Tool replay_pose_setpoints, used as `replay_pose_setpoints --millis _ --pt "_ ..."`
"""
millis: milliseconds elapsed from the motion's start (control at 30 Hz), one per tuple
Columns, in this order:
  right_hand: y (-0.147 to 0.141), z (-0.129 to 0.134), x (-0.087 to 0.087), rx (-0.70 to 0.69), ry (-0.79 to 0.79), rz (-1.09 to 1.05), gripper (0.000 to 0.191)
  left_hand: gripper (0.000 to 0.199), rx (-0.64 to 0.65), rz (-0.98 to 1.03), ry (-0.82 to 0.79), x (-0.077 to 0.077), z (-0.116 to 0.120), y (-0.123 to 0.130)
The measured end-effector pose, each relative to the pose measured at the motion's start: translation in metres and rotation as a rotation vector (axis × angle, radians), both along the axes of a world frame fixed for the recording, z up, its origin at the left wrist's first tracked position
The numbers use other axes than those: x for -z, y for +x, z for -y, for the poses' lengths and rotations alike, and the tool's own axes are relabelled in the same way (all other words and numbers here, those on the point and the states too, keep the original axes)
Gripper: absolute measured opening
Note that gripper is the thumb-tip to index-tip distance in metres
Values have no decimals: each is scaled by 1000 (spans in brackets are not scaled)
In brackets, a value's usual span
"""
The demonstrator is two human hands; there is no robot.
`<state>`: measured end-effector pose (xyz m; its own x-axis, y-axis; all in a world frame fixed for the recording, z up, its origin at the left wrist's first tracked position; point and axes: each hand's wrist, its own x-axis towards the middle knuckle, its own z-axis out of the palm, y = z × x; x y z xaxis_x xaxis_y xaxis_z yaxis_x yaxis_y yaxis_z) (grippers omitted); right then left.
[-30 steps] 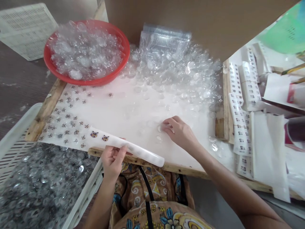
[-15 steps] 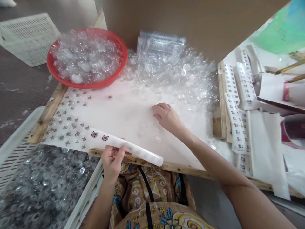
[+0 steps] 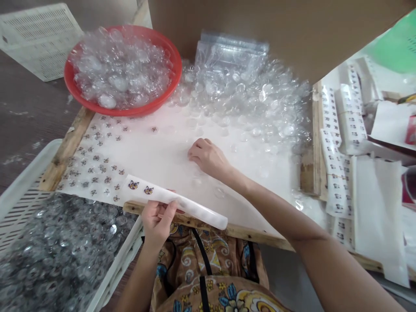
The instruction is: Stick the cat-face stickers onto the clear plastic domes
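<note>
My left hand (image 3: 160, 216) grips a white sticker strip (image 3: 198, 210) near the front edge of the white work surface (image 3: 146, 151). Two cat-face stickers show on the strip's left end. Over the middle of the surface, my right hand (image 3: 208, 158) has its fingers curled together; whatever they may hold is hidden. Small clear discs lie around and beyond that hand, thickest in a pile (image 3: 266, 95) at the back. At the left of the surface, several clear pieces with cat-face stickers (image 3: 104, 169) are spread out.
A red basin (image 3: 177, 80) heaped with clear discs stands at the back left. Below the left edge is a white crate (image 3: 110, 277) full of finished-looking pieces. A cardboard panel (image 3: 260, 21) rises behind. Sticker strips (image 3: 336, 173) lie at the right beyond a wooden rail (image 3: 316, 143).
My right hand has moved left across the surface, and its fingers are drawn closer together. My left hand still holds the strip. The view has shifted slightly.
</note>
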<state>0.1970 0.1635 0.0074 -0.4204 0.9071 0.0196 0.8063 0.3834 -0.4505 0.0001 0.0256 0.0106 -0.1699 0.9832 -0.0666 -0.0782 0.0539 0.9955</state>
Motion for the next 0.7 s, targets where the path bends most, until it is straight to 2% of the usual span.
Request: replay_pose_setpoints --millis 67,167,233,367,467,500,567,633,700 --pt "-5 -1 2 9 -5 23 17 20 -12 8 -9 0 1 0" --pt "-1 -3 -2 56 -65 -118 14 22 -20 34 -40 0 2 1" --pt "6 -8 -7 118 -224 -264 11 24 -5 41 -65 -1 1 1" --pt "24 -25 -14 204 -679 -450 10 28 -9 19 -64 -2 -1 1" --pt "34 -36 -14 211 -791 -450 10 29 -11 20 -59 -1 -1 0" --pt "35 -38 -14 219 -770 -418 9 29 -4 24 -62 0 0 0" --pt "33 -40 -15 240 -628 -320 9 28 7 26 -62 1 1 0" --pt "25 -40 -16 241 -385 -216 4 26 9 14 -52 2 1 0" --pt "13 -38 -15 180 -168 -131 14 26 1 0 -38 1 0 -1"
